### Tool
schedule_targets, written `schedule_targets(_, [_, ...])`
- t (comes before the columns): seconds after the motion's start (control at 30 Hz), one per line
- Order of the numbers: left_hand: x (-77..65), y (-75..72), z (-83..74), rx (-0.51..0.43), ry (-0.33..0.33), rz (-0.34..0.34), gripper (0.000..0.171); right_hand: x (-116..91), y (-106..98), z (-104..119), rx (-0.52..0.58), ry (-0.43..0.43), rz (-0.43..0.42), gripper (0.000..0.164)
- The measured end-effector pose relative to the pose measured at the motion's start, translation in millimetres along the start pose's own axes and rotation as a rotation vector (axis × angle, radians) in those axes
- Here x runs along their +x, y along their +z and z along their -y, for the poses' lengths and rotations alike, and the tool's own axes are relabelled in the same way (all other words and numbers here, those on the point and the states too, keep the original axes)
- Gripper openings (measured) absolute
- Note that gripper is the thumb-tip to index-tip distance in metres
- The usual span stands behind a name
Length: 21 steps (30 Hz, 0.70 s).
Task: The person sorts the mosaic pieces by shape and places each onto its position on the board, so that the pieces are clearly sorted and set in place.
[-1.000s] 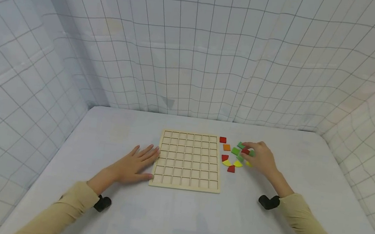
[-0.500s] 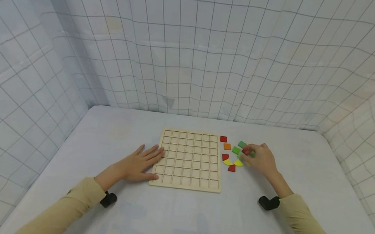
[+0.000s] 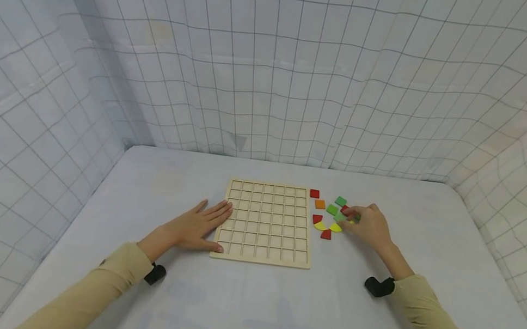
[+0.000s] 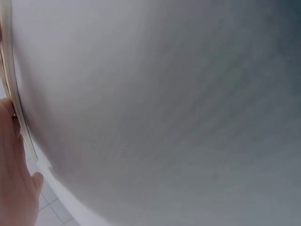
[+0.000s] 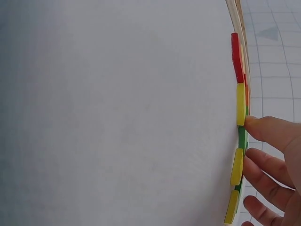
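A pale wooden grid board (image 3: pixel 259 260) lies flat on the white table. My left hand (image 3: pixel 196 229) rests over its left edge with straight fingers and the thumb spread; in the left wrist view part of that hand (image 4: pixel 16 174) shows beside the board's rim (image 4: pixel 19 108). My right hand (image 3: pixel 368 227) reaches down among small coloured tiles, fingers bent. Its fingertips are at a red tile (image 3: pixel 344 209), and the thumb is by a light green tile (image 3: pixel 339 216). In the right wrist view the thumb and fingers are apart at the tiles' edges; whether they pinch one is unclear.
Right of the board lie more tiles: a red square (image 3: pixel 315 193), an orange square (image 3: pixel 320 204), green squares (image 3: pixel 332 209), red pieces (image 3: pixel 326 235) and yellow pieces (image 3: pixel 336 228). A white grid-patterned curtain (image 3: pixel 274 78) stands behind and at the sides.
My left hand has slid slightly right, farther onto the board's edge. The right hand's fingers have shifted a little at the red tile, covering more of it.
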State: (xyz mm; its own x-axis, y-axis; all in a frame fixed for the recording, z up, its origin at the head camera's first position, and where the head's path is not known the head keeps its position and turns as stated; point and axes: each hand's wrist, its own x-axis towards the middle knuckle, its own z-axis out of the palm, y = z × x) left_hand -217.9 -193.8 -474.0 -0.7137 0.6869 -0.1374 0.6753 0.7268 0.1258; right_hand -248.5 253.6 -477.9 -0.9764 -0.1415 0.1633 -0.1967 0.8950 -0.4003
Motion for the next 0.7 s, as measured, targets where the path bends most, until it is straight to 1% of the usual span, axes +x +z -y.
schedule_targets(0.07, [0.3,-0.5,0.2,-0.003,0.013,-0.003,0.097,0.1,-0.6,-0.5,0.002,0.003,0.014,0.034])
schedule_targets(0.17, [0.6,-1.7,0.5,-0.004,0.017,0.011,0.097,0.7,-1.6,-1.2,0.006,0.001,0.038,0.034])
schedule_targets(0.27, [-0.2,-3.6,0.6,-0.007,0.007,0.028,0.096,2.3,-1.2,-2.4,0.016,-0.004,0.055,0.032])
schedule_targets(0.47, [-2.5,-7.2,0.1,-0.027,-0.016,0.049,0.094,6.0,1.4,-3.3,0.037,-0.007,0.066,0.032])
schedule_targets(0.6, [-2.7,-6.6,0.3,-0.029,-0.010,0.056,0.094,5.4,1.0,-2.4,0.040,0.009,0.071,0.032])
schedule_targets(0.7, [-1.3,-6.9,-0.3,-0.011,0.000,0.059,0.094,3.6,0.2,-1.6,0.033,0.017,0.063,0.032])
